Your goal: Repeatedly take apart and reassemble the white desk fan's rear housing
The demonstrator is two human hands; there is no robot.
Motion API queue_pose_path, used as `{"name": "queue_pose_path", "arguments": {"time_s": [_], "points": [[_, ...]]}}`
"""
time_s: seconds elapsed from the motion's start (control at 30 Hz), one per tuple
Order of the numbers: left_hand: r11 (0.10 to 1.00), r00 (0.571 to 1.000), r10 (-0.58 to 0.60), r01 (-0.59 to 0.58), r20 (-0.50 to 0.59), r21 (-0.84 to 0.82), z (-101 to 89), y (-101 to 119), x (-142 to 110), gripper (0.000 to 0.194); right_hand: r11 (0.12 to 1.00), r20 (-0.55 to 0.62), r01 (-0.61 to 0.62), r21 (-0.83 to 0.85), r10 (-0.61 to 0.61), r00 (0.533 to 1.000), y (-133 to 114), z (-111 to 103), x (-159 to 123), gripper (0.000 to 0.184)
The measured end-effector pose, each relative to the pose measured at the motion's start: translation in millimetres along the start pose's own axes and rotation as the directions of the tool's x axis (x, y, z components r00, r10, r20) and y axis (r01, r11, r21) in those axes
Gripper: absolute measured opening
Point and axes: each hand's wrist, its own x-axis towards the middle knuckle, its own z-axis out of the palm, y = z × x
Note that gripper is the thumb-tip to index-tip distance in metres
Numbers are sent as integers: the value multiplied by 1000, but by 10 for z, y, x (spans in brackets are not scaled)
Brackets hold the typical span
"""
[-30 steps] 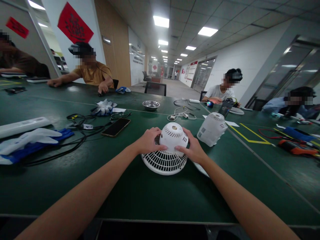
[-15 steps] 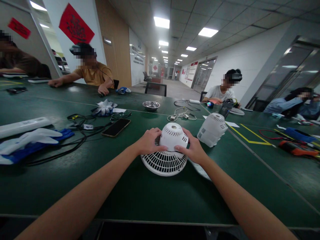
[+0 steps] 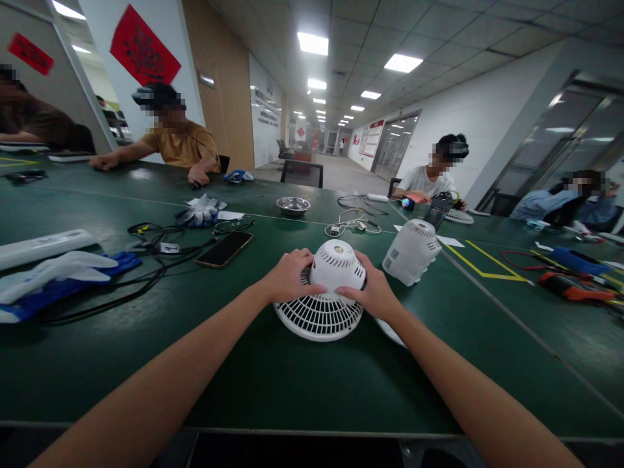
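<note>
Both my hands grip a white domed fan motor housing (image 3: 340, 263), which sits over a round white fan grille (image 3: 319, 318) lying on the green table. My left hand (image 3: 292, 278) is closed around the housing's left side, its thumb across the front. On the other side my right hand (image 3: 370, 286) holds it the same way, the thumb pointing inward. The far fingers of both hands are partly hidden behind the dome. Under my right forearm, the edge of a pale round piece (image 3: 391, 331) shows; most of it is covered.
A white slotted plastic housing (image 3: 412, 253) stands to the right. Left lie a phone (image 3: 225, 249), black cables (image 3: 160, 260) and gloves (image 3: 63, 273). A metal bowl (image 3: 293, 206) and white cable (image 3: 353, 224) are farther back. An orange-black meter (image 3: 575, 286) lies far right. Several people sit around the table.
The housing seems to have settled slightly against the grille, its front edge less tilted. My right hand has shifted a little left with it. The whole view has drifted slightly.
</note>
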Motion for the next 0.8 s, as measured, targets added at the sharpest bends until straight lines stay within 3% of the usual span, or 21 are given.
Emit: {"name": "queue_pose_path", "arguments": {"time_s": [0.17,0.33,0.5,0.63,0.8], "points": [[999,999,36,-36,-16,31,-33,55,-40,70,999,-4,38,-7,-38,999,0,21,9,91],[998,999,-3,5,-37,64,1,45,-17,69,997,-19,46,-62,-48,999,20,29,19,90],[998,995,48,-50,-82,-27,25,-25,-27,66,993,6,61,-104,-60,998,35,-13,-29,97],[976,993,101,-112,-64,-187,-9,27,-82,88,994,134,48,99,-61,989,7,-36,-86,88],[941,990,132,-141,-49,-308,12,141,-110,123,976,186,41,216,-82,979,5,-38,-96,93]]}}
